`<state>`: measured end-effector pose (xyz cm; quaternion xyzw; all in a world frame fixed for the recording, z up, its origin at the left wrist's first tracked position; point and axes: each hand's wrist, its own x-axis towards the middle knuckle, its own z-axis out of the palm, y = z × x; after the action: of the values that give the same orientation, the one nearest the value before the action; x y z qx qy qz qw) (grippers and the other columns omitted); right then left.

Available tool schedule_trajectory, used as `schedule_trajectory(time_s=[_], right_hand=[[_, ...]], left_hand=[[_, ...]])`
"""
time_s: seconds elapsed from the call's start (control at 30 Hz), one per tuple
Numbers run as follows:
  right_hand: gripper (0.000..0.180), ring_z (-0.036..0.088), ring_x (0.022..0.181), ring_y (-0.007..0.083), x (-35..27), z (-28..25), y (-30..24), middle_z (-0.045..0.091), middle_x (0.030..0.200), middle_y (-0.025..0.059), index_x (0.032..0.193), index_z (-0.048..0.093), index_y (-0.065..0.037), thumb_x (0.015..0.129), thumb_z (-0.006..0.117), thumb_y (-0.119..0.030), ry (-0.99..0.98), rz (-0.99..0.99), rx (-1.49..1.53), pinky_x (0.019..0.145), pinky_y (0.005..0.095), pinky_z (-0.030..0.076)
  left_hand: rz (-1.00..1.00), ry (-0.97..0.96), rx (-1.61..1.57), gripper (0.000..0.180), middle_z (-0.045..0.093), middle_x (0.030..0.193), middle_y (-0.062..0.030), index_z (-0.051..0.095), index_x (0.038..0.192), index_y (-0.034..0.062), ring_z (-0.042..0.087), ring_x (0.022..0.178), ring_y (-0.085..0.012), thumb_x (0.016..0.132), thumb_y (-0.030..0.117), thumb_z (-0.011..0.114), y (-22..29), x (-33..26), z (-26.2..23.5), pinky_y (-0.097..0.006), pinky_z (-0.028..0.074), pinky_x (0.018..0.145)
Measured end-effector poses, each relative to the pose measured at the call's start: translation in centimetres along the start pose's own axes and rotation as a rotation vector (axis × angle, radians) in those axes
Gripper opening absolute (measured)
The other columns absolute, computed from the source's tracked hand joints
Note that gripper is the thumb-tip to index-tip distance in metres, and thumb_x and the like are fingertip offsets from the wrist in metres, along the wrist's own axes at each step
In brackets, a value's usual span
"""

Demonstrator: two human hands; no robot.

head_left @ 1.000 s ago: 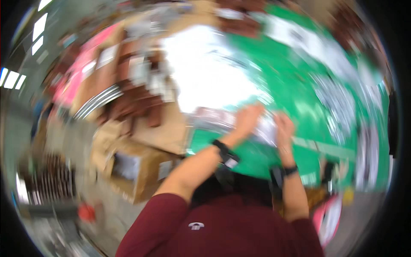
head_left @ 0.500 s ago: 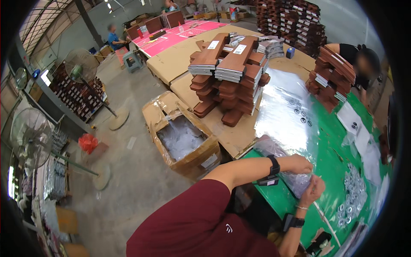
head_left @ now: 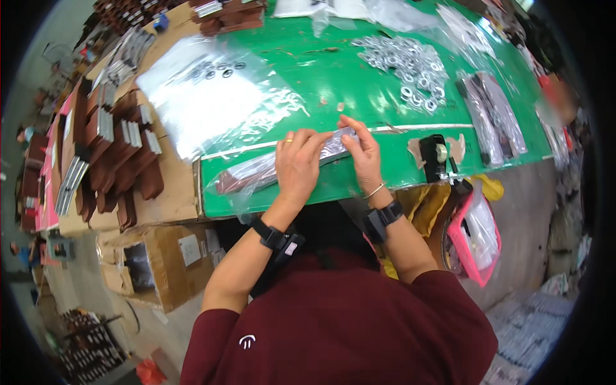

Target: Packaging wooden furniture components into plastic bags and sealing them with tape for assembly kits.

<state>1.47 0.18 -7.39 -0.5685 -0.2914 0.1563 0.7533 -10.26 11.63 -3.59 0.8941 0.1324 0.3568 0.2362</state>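
Observation:
A long brown piece in a clear plastic bag (head_left: 247,174) lies slantwise along the near edge of the green tabletop (head_left: 256,205). My left hand (head_left: 298,165) is closed over its middle, fingers bent across the plastic. At the package's right end, my right hand (head_left: 363,157) grips the plastic between thumb and fingers. Part of the package is hidden under my left hand. Beyond my hands lies a pile of metal washers (head_left: 420,74). Right of my right hand is a black tape dispenser (head_left: 435,157).
Clear plastic bags (head_left: 199,96) are spread at left, beside stacked brown slats (head_left: 115,147). Two bagged pieces (head_left: 493,119) lie at right. Below the table edge are an open cardboard box (head_left: 157,263) and a pink-rimmed container (head_left: 478,237).
My view has swung right and down to the table in front of me. The bagged piece now lies across the near edge, with both hands on it.

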Motion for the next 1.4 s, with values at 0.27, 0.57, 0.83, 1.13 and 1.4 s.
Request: schedule_trajectory(time_s=[0.27,0.57,0.83,1.13,1.4], right_hand=[[0.041,0.055,0.101,0.0095,0.3,0.1,0.2,0.063,0.107,0.0028,0.132,0.059,-0.004,0.091,0.057,-0.006,-0.007,0.073,0.16,0.093,0.0256,0.044],[0.041,0.057,0.099,0.0091,0.8,0.7,0.1,0.063,0.102,0.0029,0.133,0.058,-0.005,0.092,0.055,-0.006,0.006,0.111,0.248,0.092,0.0253,0.045],[0.036,0.062,0.104,0.0177,-1.7,-4.6,-3.8,0.066,0.111,0.0066,0.12,0.064,-0.003,0.088,0.072,-0.015,0.219,-0.098,-0.214,0.091,0.0306,0.048],[0.057,0.059,0.092,0.0239,-8.4,-19.0,-8.5,0.063,0.09,0.0027,0.113,0.058,-0.009,0.073,0.082,-0.041,0.388,-0.054,-1.216,0.082,0.0396,0.039],[0.042,0.062,0.077,0.019,-6.5,-18.9,-7.7,0.063,0.07,-0.0013,0.106,0.06,-0.007,0.077,0.081,-0.031,0.536,0.142,-0.723,0.086,0.0373,0.036]], left_hand=[[-0.018,-0.051,0.013,0.026,0.067,0.104,-0.0045,0.068,0.113,0.0145,0.059,0.088,-0.0274,0.09,0.008,0.06,0.7,0.2,-0.2,-0.039,0.041,0.076],[0.157,-0.192,0.153,0.038,0.064,0.118,-0.002,0.072,0.119,0.0228,0.057,0.095,-0.0254,0.088,0.005,0.06,-0.1,-0.2,-0.4,-0.038,0.042,0.081],[0.155,-0.254,0.209,0.045,0.059,0.116,-0.0117,0.068,0.126,0.0206,0.055,0.104,-0.03,0.083,0.015,0.075,0.6,-1.0,-0.8,-0.042,0.042,0.091],[0.311,-0.224,-0.088,0.043,0.061,0.113,-0.0123,0.072,0.121,0.0161,0.055,0.101,-0.0296,0.078,0.011,0.077,6.4,1.8,2.4,-0.04,0.043,0.089],[0.358,-0.195,-0.286,0.043,0.062,0.112,-0.0123,0.074,0.118,0.0151,0.055,0.1,-0.0288,0.076,0.011,0.079,12.3,4.4,7.6,-0.039,0.044,0.089]])
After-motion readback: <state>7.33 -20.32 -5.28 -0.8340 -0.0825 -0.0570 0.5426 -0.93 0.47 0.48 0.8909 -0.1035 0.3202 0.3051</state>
